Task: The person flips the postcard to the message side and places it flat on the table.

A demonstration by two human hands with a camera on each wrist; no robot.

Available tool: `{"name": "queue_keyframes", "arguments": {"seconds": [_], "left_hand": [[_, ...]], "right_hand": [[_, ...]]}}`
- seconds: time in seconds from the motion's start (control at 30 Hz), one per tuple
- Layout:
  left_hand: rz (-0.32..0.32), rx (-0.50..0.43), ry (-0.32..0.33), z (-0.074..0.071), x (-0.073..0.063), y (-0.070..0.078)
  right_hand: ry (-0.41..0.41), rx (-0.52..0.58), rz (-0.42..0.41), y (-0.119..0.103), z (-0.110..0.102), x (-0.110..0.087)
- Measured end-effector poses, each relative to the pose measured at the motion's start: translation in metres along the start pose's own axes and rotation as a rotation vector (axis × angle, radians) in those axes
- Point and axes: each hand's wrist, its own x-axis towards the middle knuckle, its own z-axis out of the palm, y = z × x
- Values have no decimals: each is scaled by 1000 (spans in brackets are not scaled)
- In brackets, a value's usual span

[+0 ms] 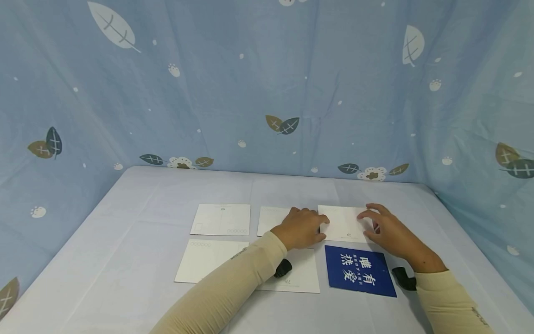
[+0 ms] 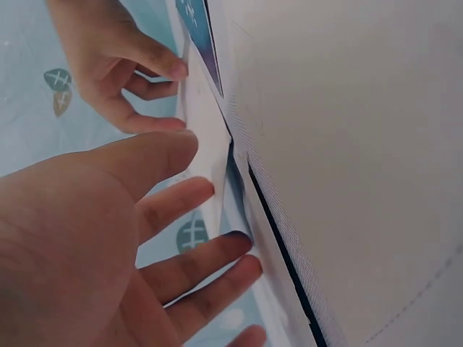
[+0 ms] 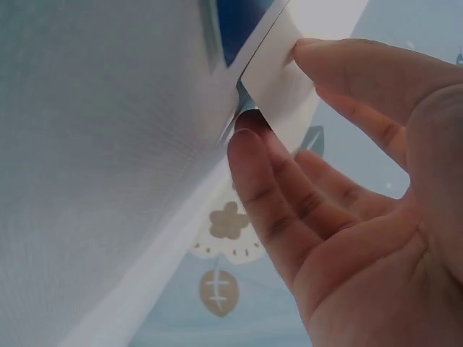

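In the head view, a white postcard (image 1: 343, 223) lies flat at the right of the back row. My left hand (image 1: 301, 227) is at its left edge, thumb and index fingertip close to the card, and covers part of another white postcard (image 1: 270, 220). At the other end, my right hand (image 1: 390, 232) has its fingers spread over the right edge of the card. The right wrist view shows its thumb (image 3: 325, 61) touching a white card (image 3: 282, 94). Fingers of the left hand (image 2: 173, 238) look extended and apart in the left wrist view.
A blue postcard (image 1: 359, 271) with white characters lies in front of the right-hand card. More white postcards (image 1: 221, 219) lie to the left in two rows, partly under my left sleeve (image 1: 233, 283). The white table (image 1: 137, 260) meets a blue patterned curtain (image 1: 233, 93).
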Motion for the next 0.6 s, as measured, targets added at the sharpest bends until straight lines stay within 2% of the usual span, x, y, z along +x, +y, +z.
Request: {"name": "queue_keyframes", "arguments": {"seconds": [0.33,0.6], "left_hand": [[-8,65,-36,3,-1,1],[-7,89,-21,4,-2,1]], "right_hand": [[-21,13,-14,-1,2,-3],[-39,-17,-22,0,7,-1]]}}
